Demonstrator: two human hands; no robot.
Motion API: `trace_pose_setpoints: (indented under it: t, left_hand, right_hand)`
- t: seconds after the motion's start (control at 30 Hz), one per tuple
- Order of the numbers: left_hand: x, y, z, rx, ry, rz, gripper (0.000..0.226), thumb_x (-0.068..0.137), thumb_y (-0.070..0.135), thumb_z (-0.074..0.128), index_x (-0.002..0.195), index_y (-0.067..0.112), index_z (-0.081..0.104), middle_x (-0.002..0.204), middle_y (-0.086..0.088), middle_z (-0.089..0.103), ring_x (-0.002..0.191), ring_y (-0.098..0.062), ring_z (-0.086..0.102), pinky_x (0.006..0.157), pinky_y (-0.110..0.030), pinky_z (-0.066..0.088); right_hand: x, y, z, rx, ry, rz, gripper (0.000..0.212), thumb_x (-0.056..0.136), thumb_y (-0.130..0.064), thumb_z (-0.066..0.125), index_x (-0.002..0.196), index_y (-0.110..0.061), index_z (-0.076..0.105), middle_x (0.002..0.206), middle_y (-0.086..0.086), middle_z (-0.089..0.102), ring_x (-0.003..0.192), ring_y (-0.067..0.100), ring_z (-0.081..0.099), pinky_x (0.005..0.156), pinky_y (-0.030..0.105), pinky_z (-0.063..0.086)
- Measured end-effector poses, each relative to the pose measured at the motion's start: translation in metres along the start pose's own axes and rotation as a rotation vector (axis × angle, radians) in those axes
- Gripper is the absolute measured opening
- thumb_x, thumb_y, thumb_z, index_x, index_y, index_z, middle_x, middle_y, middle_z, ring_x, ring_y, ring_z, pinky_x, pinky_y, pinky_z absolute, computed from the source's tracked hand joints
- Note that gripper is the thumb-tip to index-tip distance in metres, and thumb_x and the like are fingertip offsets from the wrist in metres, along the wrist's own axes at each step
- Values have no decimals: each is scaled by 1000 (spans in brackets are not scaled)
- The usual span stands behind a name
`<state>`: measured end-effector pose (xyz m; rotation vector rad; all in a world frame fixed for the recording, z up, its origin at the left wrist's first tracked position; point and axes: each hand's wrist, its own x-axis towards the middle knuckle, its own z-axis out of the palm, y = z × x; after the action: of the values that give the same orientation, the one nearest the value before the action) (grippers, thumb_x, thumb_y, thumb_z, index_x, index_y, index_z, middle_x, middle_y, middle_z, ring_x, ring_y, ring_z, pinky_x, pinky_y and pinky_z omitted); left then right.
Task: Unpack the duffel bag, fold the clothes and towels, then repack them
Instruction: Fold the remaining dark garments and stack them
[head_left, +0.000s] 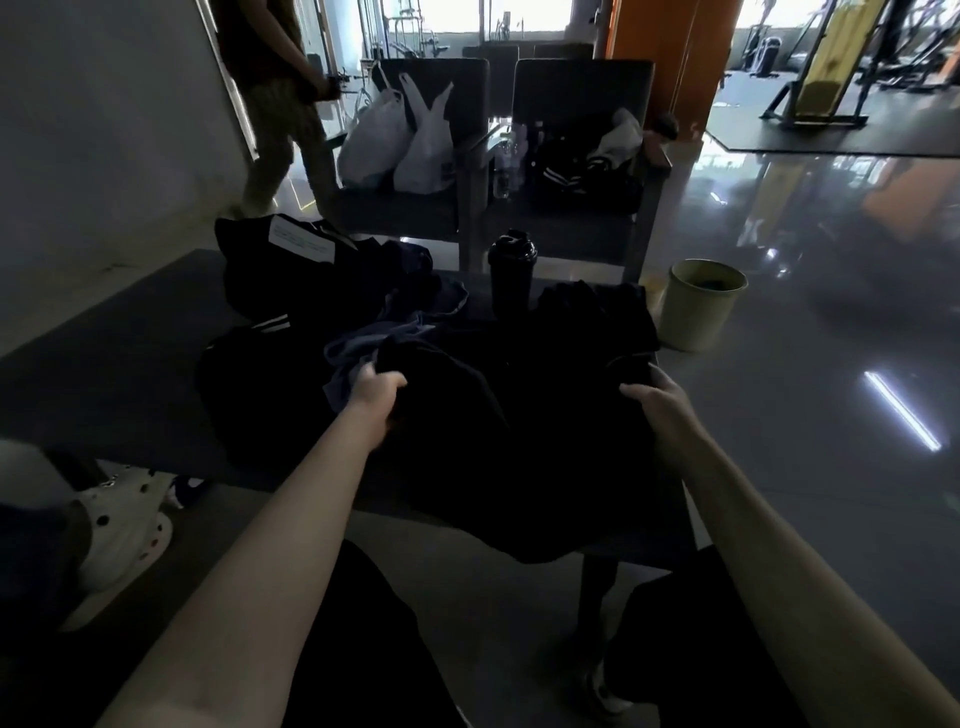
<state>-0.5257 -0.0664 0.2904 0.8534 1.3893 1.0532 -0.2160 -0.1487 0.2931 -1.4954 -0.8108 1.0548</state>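
Head view: our left hand (376, 387) and right hand (657, 410) both grip the black cloth garment (519, 441) lying on the dark grey flat table (104, 395). We see the black white-striped duffel bag (280, 270) at its far left, and a glossy grey floor (779, 415) around.

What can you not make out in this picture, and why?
Head view only:
Black garment: type and folds lost in darkness.
Right hand: fingertips merge with dark cloth, grip unclear.
Duffel bag: contents lost in shadow.
Standing person: cut off by top edge.

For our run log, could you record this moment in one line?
folding; left hand grips black garment; right hand grips it; duffel bag behind
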Motion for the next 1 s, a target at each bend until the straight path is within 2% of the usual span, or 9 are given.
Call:
trace_pose_setpoints:
  t: [0.1,0.2,0.33,0.43,0.53,0.67,0.8,0.9,1.0]
  left_hand:
    - [2,-31,-4,204,-17,14,69,88,2,51,147,24,22,139,-13,43,115,-34,51,97,-43,44]
    - [-7,-59,-5,595,-13,204,81,88,10,57,151,25,7,148,-9,30,131,-30,40,99,-33,34]
    - [-22,-87,-3,781,88,253,82,87,34,61,149,27,8,145,-8,33,122,-33,48,94,-42,42]
    - [-21,-103,-12,974,30,152,66,82,45,55,136,14,34,126,-8,51,110,-30,53,90,-42,48]
    - [-26,-103,-16,949,-3,93,39,86,35,45,112,6,51,103,-11,60,85,-22,57,72,-33,51]
    - [-43,-86,-11,708,69,141,45,91,22,57,130,6,39,108,-7,55,93,-25,56,73,-32,45]
    - [-65,-58,-10,556,2,277,59,89,11,62,140,21,34,96,0,56,83,-15,58,64,-21,46]
    - [-82,-42,-6,481,-72,345,39,90,5,58,123,21,47,86,-8,58,68,-13,58,49,-13,45]
    - [-98,-28,-3,571,-174,418,22,91,0,52,91,18,63,72,-2,56,61,-10,51,50,-9,40]
  right_hand:
    - [3,25,-2,-195,-83,51,71,83,5,54,145,-25,33,104,8,63,76,18,63,63,29,49]
    - [-8,51,0,-433,-145,94,85,82,5,54,150,-31,19,120,10,57,82,19,61,69,31,53]
    - [-29,73,4,-816,-18,43,59,85,-14,54,141,-16,35,116,10,57,97,24,56,74,31,47]
    - [-42,74,7,-987,79,75,32,86,-19,50,114,-4,49,109,14,58,95,29,54,72,35,42]
    - [-51,72,7,-957,94,65,22,86,-13,47,106,-7,50,95,12,60,78,26,52,66,33,41]
    - [-62,62,4,-701,117,-132,52,90,-11,52,140,-13,40,95,7,62,78,20,60,64,22,45]
    - [-77,39,4,-463,96,-282,40,92,-6,55,131,-15,55,85,-3,58,85,30,64,52,3,41]
    - [-77,30,4,-341,10,-286,25,89,-3,56,104,-17,71,83,8,70,76,26,64,54,15,44]
    - [-81,20,0,-283,-122,-207,44,81,8,51,117,-14,66,82,13,65,71,25,52,59,27,40]
